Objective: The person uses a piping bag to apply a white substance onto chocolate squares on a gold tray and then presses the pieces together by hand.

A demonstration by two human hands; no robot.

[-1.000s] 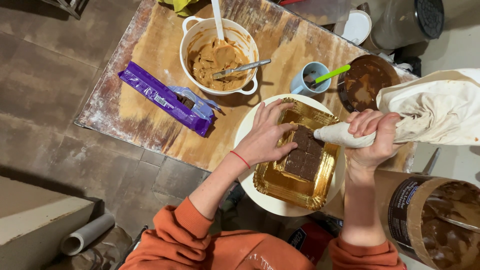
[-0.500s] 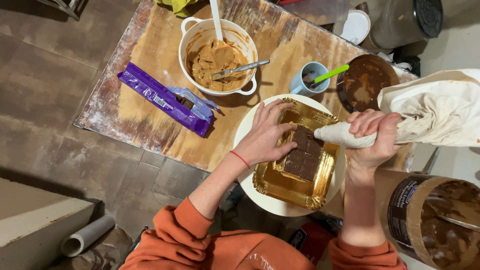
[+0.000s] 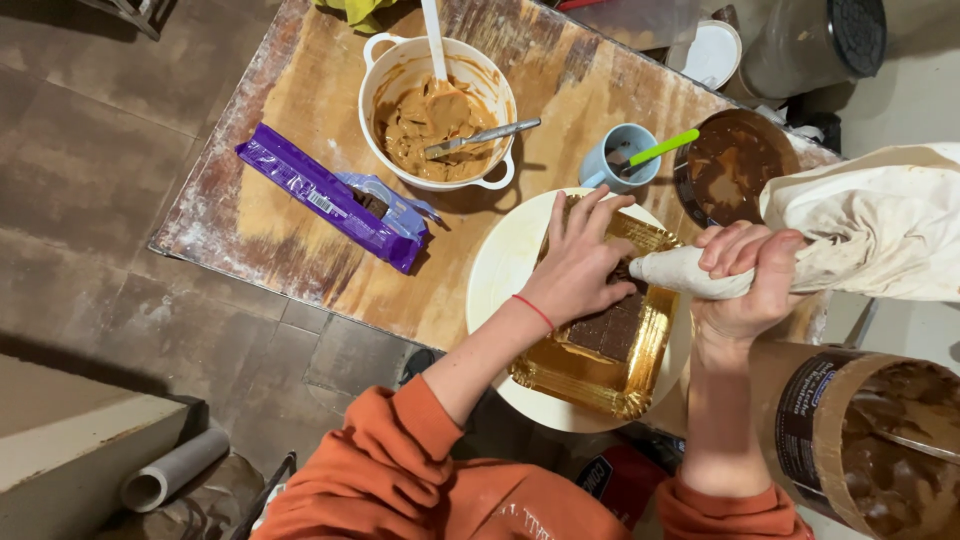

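- Piping bag (image 3: 860, 235), a cream cloth one, is clutched in the right hand (image 3: 745, 285); the fingers wrap tightly round its narrow end, and the nozzle points left over the gold tray (image 3: 600, 385).
- Left hand (image 3: 580, 265) lies flat, fingers spread, on the dark chocolate slab (image 3: 605, 330) in that tray; it presses down and grips nothing.
- Gold tray sits on a round cream plate (image 3: 500, 275) at the near edge of the wooden table (image 3: 300, 270).
- Progress, as a judgement: the slab is in place and looks bare on the part that shows, with no piped filling visible there; the bag looks full, so most of the piping seems not yet done. The nozzle tip is hidden behind the left hand, so whether anything is coming out cannot be told.
- White pot (image 3: 440, 110) with two handles holds tan cream, a white spatula (image 3: 433, 40) and a metal knife (image 3: 480, 137).
- Blue cup (image 3: 612, 160) carries a utensil with a green handle (image 3: 660, 148).
- Dark pan (image 3: 735, 165) behind the bag is smeared with brown chocolate.
- Cardboard tub (image 3: 860, 440) at lower right is filled with brown paste.
- Purple wrapper (image 3: 330, 200), torn open at one end, shows a little chocolate inside and lies well left of the plate.
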